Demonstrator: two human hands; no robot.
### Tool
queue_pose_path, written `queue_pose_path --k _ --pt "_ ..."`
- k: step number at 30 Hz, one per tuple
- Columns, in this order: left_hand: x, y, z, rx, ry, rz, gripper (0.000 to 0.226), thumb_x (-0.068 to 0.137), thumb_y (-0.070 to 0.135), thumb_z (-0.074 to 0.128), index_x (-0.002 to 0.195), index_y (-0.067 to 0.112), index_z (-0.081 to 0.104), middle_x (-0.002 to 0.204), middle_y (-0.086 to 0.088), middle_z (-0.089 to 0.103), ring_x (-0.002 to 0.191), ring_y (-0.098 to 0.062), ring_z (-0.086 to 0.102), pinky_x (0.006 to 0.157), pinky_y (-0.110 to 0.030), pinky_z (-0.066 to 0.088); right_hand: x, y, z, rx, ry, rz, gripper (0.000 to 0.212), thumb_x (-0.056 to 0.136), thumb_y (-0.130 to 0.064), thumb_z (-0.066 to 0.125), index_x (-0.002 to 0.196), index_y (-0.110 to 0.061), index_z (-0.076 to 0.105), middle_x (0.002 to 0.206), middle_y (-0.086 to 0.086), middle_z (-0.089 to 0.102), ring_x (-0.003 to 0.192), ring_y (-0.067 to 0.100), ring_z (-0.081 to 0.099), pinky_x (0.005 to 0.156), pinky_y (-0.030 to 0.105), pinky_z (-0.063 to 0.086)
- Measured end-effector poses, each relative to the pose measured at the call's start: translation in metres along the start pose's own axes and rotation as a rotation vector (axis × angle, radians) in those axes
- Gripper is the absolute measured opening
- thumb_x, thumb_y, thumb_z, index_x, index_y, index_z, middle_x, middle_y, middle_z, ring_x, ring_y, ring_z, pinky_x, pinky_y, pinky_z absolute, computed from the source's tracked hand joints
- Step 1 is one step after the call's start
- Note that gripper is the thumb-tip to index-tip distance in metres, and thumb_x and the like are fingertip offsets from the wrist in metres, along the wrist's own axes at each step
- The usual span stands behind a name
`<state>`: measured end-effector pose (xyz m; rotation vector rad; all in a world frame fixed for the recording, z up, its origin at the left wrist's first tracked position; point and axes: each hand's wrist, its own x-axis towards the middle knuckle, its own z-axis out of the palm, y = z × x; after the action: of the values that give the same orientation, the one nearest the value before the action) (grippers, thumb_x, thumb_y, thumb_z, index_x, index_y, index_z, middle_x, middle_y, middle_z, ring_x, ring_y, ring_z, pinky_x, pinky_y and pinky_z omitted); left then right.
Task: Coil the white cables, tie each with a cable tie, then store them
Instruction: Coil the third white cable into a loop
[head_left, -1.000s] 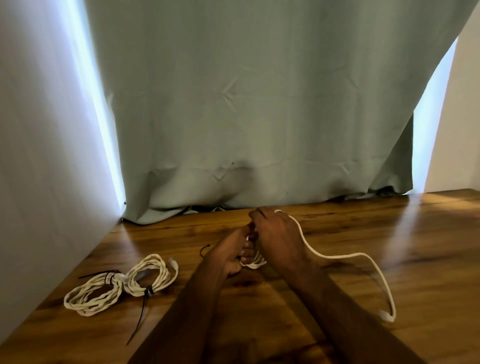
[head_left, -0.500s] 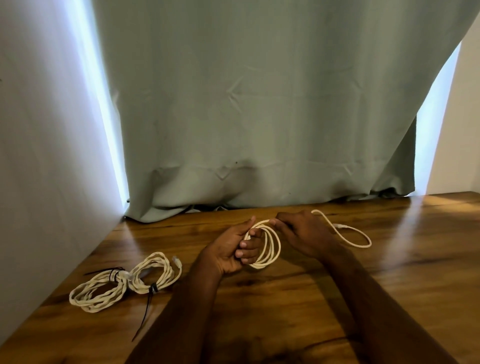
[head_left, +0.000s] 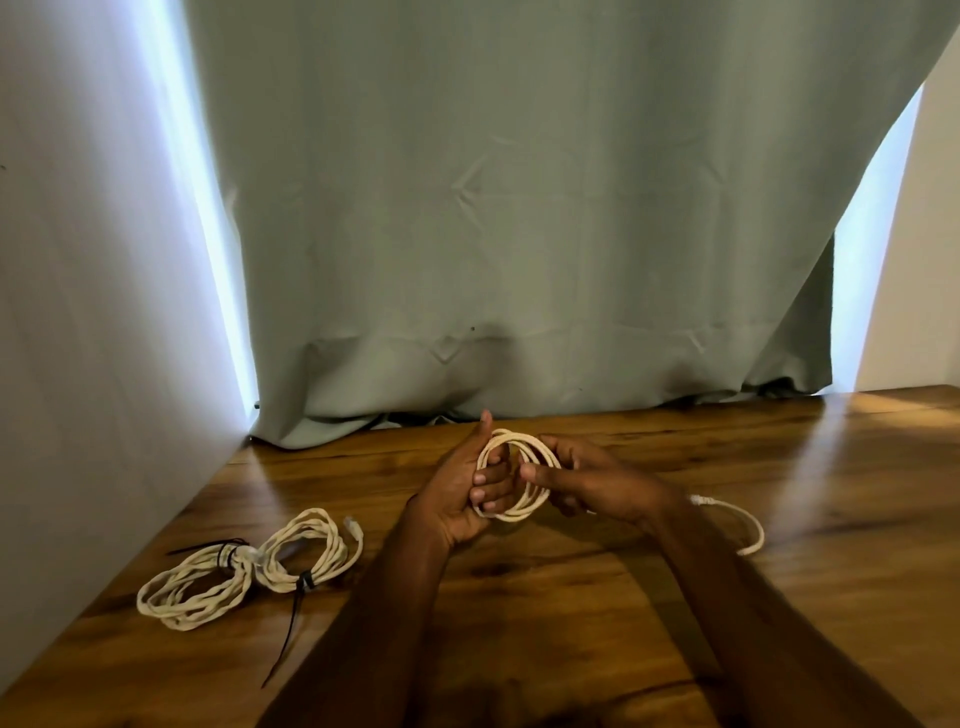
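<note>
A small coil of white cable (head_left: 524, 512) hangs just above the wooden table (head_left: 571, 597) between my hands. My left hand (head_left: 462, 493) grips the coil's left side, fingers curled through the loops, thumb pointing up. My right hand (head_left: 592, 480) pinches the coil's right side. The cable's loose tail (head_left: 737, 522), with a white plug at its end, curves on the table behind my right wrist. Two coiled white cables (head_left: 244, 571) lie at the left, each bound with a black cable tie (head_left: 301, 584).
A grey-green curtain (head_left: 519, 234) hangs down to the table's back edge. A white wall (head_left: 78, 312) runs along the table's left side. Bright window light shows at both curtain edges.
The coil has gained a loop and turned more upright. The loose tail has grown shorter and swung to the right of my right wrist. The view moved slightly closer.
</note>
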<state>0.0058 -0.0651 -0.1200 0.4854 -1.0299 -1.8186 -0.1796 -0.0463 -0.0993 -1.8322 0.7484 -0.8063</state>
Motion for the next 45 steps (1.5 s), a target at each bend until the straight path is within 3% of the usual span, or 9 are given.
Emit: queue_pose_path --k 6,10,14,21,25,33,36,40,45 --pt "0.001 -0.004 0.009 -0.083 -0.009 0.114 0.056 0.087 0.061 0.054 0.066 0.009 0.049 0.038 0.002 0.038 0.029 -0.009 0.038 0.039 -0.021 0.040 0.021 -0.001 0.025 -0.051 0.512 -0.075 0.046 0.106 -0.041 0.043 0.072 -0.018 0.064 0.048 -0.004 0.052 0.039 0.007 0.041 0.043 0.023 0.031" --pt "-0.005 -0.008 0.008 -0.046 -0.100 0.124 0.030 0.082 0.036 0.075 0.079 0.009 0.063 0.057 -0.003 0.054 0.051 -0.016 0.056 0.060 -0.032 0.051 0.034 0.003 0.022 -0.159 0.679 -0.028 0.055 0.105 -0.047 0.046 0.064 -0.013 0.061 0.047 -0.006 0.051 0.050 0.012 0.047 0.058 0.032 0.037" --pt "-0.005 -0.011 0.017 -0.092 -0.083 0.083 0.036 0.100 0.035 0.043 0.077 0.010 0.058 0.054 -0.001 0.051 0.047 -0.015 0.052 0.058 -0.031 0.051 0.032 0.006 0.015 -0.197 0.658 0.003 0.065 0.099 -0.060 0.044 0.064 -0.008 0.061 0.048 -0.002 0.045 0.049 0.016 0.044 0.057 0.035 0.035" --pt "0.003 -0.008 0.016 -0.198 -0.005 0.090 0.038 0.098 0.039 0.044 0.073 0.012 0.051 0.042 0.008 0.034 0.029 -0.003 0.030 0.042 -0.019 0.033 0.024 0.000 0.016 0.103 0.558 0.060 0.040 0.107 -0.028 0.045 0.073 -0.018 0.066 0.045 -0.006 0.057 0.034 0.004 0.045 0.038 0.017 0.027" --pt "0.001 -0.008 0.017 -0.153 0.005 0.094 0.034 0.097 0.033 0.046 0.074 0.010 0.056 0.051 0.003 0.047 0.035 -0.007 0.040 0.040 -0.023 0.037 0.030 0.006 0.029 -0.106 0.751 -0.047 0.041 0.107 -0.023 0.044 0.070 -0.020 0.061 0.062 -0.001 0.062 0.056 0.011 0.056 0.060 0.027 0.039" --pt "-0.010 -0.010 0.021 -0.135 -0.136 0.176 0.041 0.059 0.031 0.095 0.080 0.003 0.073 0.074 -0.010 0.071 0.062 -0.018 0.069 0.060 -0.029 0.059 0.033 0.008 0.037 -0.219 0.788 -0.216 0.044 0.106 -0.037 0.040 0.069 -0.025 0.058 0.063 -0.003 0.061 0.059 0.016 0.060 0.059 0.035 0.048" --pt "-0.006 -0.009 0.022 -0.172 -0.171 0.167 0.038 0.070 0.035 0.088 0.080 0.005 0.068 0.059 0.000 0.056 0.047 -0.011 0.053 0.050 -0.026 0.049 0.032 0.007 0.031 -0.248 0.826 -0.251 0.040 0.108 -0.029 0.043 0.070 -0.027 0.057 0.063 -0.006 0.059 0.061 0.012 0.057 0.060 0.032 0.045" --pt "0.001 -0.007 0.024 -0.227 -0.134 0.124 0.052 0.096 0.057 0.042 0.076 0.011 0.053 0.049 0.006 0.036 0.038 -0.006 0.033 0.044 -0.023 0.031 0.031 0.007 0.027 -0.337 0.845 -0.280 0.035 0.105 -0.035 0.041 0.074 -0.028 0.056 0.065 -0.008 0.057 0.062 0.011 0.056 0.060 0.036 0.045" --pt "0.001 0.000 0.027 -0.216 0.060 0.149 0.044 0.093 0.045 0.047 0.058 0.017 0.047 0.036 0.008 0.025 0.025 -0.003 0.024 0.030 -0.017 0.016 0.019 0.014 0.018 -0.358 0.554 -0.373 0.032 0.108 -0.033 0.042 0.081 -0.028 0.059 0.063 -0.004 0.059 0.057 0.009 0.055 0.054 0.036 0.044"
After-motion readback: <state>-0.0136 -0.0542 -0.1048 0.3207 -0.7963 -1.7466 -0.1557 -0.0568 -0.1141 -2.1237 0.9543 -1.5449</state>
